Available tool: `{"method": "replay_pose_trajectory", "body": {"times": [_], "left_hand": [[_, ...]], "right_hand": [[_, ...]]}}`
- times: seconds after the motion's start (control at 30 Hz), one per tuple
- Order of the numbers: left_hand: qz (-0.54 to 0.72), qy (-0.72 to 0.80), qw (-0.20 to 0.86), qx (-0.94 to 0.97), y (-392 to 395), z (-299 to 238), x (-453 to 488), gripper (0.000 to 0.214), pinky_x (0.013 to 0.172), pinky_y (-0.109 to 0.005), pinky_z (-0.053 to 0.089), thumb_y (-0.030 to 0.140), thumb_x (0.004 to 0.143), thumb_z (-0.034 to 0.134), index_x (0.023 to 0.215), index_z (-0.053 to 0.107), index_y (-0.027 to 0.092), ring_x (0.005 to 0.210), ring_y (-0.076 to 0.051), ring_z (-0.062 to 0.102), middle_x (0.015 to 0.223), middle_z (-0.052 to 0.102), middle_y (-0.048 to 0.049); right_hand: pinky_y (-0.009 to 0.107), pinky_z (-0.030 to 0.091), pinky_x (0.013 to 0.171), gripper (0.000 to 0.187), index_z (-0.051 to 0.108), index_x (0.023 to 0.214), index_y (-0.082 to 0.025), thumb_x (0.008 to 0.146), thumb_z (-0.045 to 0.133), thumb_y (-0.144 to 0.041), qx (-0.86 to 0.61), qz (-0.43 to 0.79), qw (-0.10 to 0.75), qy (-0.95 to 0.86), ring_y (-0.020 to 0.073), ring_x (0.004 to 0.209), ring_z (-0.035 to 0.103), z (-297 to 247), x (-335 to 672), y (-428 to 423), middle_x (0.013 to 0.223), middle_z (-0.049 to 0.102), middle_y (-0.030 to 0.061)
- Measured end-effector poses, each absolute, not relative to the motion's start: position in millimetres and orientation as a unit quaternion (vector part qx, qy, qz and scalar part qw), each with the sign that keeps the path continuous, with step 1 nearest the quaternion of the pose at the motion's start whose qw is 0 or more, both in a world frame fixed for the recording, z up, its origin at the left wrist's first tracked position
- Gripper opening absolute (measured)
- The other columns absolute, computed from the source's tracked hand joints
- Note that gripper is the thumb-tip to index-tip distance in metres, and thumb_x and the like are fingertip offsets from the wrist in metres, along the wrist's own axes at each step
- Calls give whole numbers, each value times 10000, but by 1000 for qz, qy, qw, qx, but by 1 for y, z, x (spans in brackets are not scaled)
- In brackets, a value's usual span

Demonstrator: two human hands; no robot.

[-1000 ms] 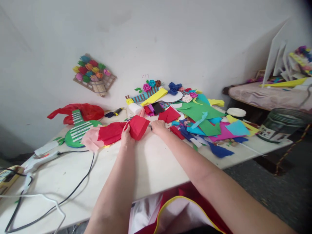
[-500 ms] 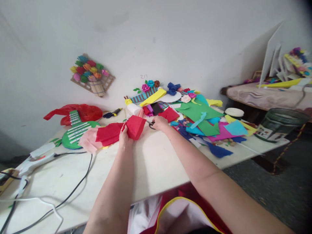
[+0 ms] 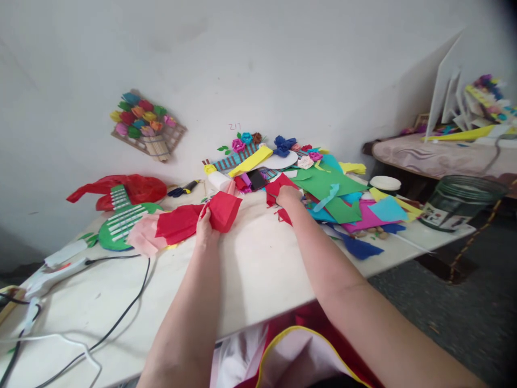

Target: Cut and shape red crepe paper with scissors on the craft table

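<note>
Paper flowers look finished along the table's far edge; red paper, seemingly only folded, pinched in left hand; right hand at red scraps, grip hidden, can't tell.

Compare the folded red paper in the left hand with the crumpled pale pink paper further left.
Colour: the folded red paper is strong red; the crumpled pale pink paper is faint pink.
Surface: the red paper shows a flat face with a crisp fold; the pink one is wrinkled.
Pose: the red paper is gripped by the left hand; the pink one lies partly over the green guitar-shaped piece.
Shared: both look like thin sheets.
</note>
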State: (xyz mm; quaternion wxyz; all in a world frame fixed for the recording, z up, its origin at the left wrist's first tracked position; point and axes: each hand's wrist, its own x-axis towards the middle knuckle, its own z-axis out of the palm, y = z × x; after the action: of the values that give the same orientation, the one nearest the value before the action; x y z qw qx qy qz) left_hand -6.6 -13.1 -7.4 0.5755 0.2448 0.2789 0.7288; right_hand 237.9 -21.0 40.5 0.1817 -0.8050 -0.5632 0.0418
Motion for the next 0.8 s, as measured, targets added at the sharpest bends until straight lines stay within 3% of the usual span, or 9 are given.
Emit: {"method": "replay_pose_trajectory", "body": {"times": [0.47, 0.8], "left_hand": [[715, 299, 583, 244, -19, -3, -3, 191, 873, -369, 443, 167, 770, 511, 927, 604, 222, 942, -165, 597, 981, 652, -38], [718, 285, 580, 260, -19, -5, -3, 187, 866, -415, 447, 152, 748, 534, 904, 614, 215, 917, -186, 607, 996, 647, -43]], "right_hand": [[361, 463, 733, 266, 631, 982, -113, 747, 540, -195, -844, 14, 230, -485, 266, 914, 602, 16, 251, -14, 976, 625, 188], [267, 423, 777, 282, 629, 1004, -127, 799, 443, -179, -789, -29, 238, -566, 203, 929, 581, 2, 250, -7, 1005, 602, 149]]}}
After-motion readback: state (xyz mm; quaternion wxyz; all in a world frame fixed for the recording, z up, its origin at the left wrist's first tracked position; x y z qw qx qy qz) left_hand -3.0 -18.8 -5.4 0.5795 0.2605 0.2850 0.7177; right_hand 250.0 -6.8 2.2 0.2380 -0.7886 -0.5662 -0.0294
